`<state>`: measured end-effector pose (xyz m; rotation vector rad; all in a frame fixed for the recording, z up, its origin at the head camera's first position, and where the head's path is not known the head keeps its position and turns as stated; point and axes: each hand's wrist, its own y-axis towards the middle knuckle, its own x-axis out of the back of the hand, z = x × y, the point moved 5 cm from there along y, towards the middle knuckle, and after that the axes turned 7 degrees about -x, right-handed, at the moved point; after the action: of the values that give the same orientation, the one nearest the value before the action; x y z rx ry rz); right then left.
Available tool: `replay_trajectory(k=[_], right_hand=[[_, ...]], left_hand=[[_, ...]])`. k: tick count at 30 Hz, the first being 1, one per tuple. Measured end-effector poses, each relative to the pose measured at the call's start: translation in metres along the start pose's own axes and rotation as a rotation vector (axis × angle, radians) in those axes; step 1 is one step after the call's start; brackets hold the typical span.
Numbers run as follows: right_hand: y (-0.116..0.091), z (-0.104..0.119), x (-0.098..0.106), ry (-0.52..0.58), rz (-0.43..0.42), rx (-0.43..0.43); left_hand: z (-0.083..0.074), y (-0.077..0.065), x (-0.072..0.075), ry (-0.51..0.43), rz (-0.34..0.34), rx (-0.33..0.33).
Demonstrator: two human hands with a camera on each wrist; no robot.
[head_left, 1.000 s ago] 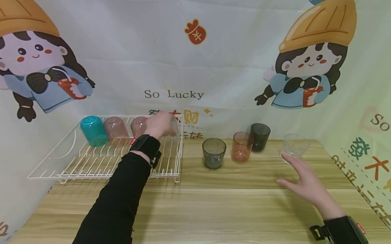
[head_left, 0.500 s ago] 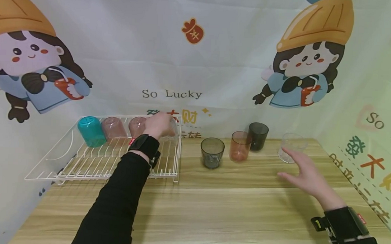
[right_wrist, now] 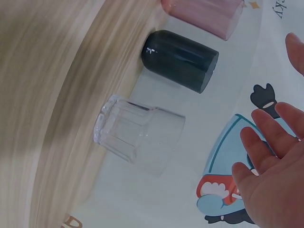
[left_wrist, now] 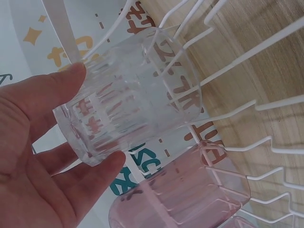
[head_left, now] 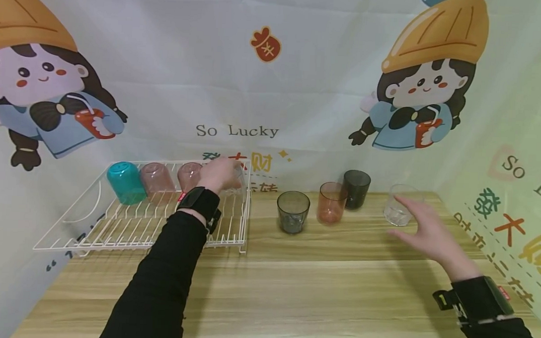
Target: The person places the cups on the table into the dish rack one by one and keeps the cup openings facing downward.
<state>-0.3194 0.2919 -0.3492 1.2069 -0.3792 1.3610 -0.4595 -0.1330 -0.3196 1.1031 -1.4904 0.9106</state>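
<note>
The table (head_left: 301, 299) is viewed forward and down from the head. Rack (head_left: 130, 224) and clear glass (right_wrist: 140, 130) are shared, closer, from left and right wrists respectively.

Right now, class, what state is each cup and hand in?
Teal cup: upside down, in white rack
Pink cup beside it: upside down, in rack
Second pink cup: upside down, in rack
Racked clear cup: upside down
Left hand: gripping racked clear cup
Grey cup: upright on table
Orange cup: upright on table
Black cup: upright on table
Other clear cup: upright on table
Right hand: holding nothing
</note>
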Motion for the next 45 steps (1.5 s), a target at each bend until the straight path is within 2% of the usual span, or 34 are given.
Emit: replay_trajectory(k=[13,19,33,45], right_hand=[[0.012,0.005,0.013,-0.047,-0.053,0.051],[0.015,0.001,0.015,-0.059,-0.046,0.03],[0.016,-0.005,0.013,-0.096,-0.03,-0.002],[0.018,-0.011,0.008,-0.113,-0.03,-0.02]], left_hand=[[-0.002,-0.004,0.004,0.021,-0.009,-0.014],[0.0,-0.004,0.006,0.004,-0.004,-0.021],[0.003,-0.013,0.009,-0.074,0.022,-0.03],[-0.002,-0.026,0.018,-0.103,-0.022,-0.094]])
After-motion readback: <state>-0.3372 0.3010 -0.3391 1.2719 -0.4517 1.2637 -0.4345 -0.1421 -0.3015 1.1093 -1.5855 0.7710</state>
